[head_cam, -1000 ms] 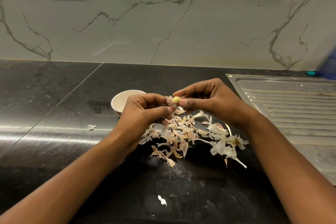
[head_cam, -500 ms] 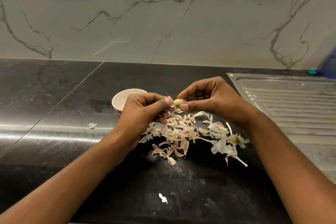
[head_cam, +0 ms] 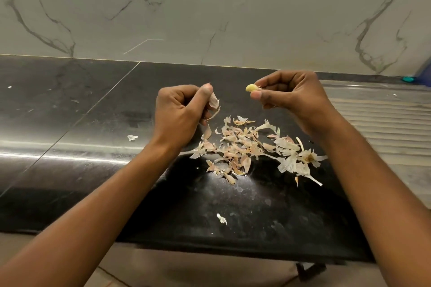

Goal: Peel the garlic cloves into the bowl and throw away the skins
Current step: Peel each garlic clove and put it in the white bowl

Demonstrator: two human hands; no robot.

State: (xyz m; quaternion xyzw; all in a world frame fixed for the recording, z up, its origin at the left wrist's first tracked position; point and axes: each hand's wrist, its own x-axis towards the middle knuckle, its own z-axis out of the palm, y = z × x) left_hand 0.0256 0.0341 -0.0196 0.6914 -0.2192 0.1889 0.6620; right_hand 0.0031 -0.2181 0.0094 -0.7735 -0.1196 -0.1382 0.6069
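My right hand (head_cam: 289,98) pinches a peeled yellowish garlic clove (head_cam: 251,87) between thumb and forefinger, held up above the black counter (head_cam: 93,128). My left hand (head_cam: 182,114) pinches a strip of papery garlic skin (head_cam: 213,103) that hangs from its fingertips. The two hands are apart, about a hand's width between them. A loose pile of pinkish-white garlic skins (head_cam: 247,147) lies on the counter below and between them. The bowl is hidden, apparently behind my left hand.
A steel sink drainboard (head_cam: 382,119) with ridges borders the counter on the right. A marble wall (head_cam: 210,11) rises behind. Small skin scraps lie at the left (head_cam: 132,137) and near the front edge (head_cam: 221,218). A blue object (head_cam: 425,72) stands at the far right.
My hands have pulled apart: the left drew the skin off to the left, the right lifted the bare clove to the right. The view tilted down and the bowl went out of sight.
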